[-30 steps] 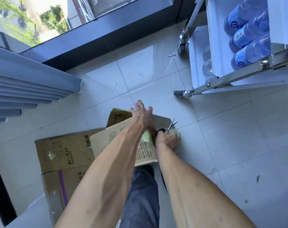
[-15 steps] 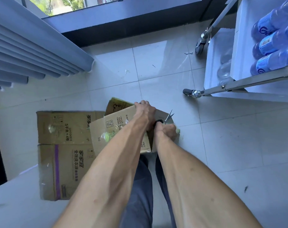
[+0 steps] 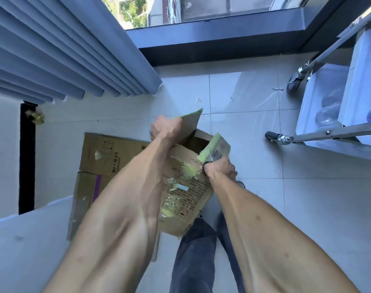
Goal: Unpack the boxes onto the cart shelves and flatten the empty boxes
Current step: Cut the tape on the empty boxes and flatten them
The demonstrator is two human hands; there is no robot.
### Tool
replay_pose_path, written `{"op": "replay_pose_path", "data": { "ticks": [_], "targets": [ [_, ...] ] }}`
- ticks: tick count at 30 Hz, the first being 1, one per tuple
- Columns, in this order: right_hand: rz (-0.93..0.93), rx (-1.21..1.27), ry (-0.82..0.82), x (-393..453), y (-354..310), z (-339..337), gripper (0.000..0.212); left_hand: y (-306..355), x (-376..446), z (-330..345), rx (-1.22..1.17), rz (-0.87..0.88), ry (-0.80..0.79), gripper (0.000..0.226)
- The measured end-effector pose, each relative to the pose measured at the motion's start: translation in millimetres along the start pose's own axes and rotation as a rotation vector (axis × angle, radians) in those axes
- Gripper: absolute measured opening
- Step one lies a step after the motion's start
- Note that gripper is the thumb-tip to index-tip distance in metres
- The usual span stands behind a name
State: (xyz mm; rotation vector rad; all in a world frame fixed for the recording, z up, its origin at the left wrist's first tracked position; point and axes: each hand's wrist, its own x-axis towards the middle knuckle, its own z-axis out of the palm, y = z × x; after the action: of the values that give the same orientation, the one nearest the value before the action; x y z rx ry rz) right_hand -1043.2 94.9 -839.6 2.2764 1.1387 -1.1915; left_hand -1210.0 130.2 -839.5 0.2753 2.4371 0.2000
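L hand [image 3: 166,129] grips box [image 3: 186,187] flap; R hand [image 3: 220,170] holds scissors [image 3: 211,160].

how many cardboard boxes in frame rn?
2. An open box held up between the left hand and right hand; a flattened box on the floor behind the left forearm. Others may be hidden.

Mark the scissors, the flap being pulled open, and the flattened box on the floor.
scissors [image 3: 209,163]: head view, on the dark handle loop at the right hand.
flap [image 3: 191,125]: head view, brown inner face.
flattened box [image 3: 108,153]: head view, upper printed panel.
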Motion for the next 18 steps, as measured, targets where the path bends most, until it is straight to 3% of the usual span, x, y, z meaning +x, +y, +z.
{"op": "replay_pose_path", "data": {
  "ticks": [4,8,12,18],
  "targets": [
    [-0.100,-0.081,0.188,-12.7,6.4,7.4,0.032,-35.1,13.1,-5.7,-0.298,-0.027,0.089,0.028],
    [-0.044,0.012,0.230,-16.9,15.1,4.6,0.033,-67.0,4.4,-9.8,-0.826,-0.171,0.079,0.009],
    [0.052,0.217,0.387,-25.3,19.1,10.3,0.031,-97.6,-0.3,-17.8,-1.155,-0.387,-0.038,0.011],
    [0.187,0.469,0.615,-33.8,9.2,14.8,0.028,-116.1,-8.9,-22.9,-1.405,-0.399,-0.282,0.020]
  ]
}}
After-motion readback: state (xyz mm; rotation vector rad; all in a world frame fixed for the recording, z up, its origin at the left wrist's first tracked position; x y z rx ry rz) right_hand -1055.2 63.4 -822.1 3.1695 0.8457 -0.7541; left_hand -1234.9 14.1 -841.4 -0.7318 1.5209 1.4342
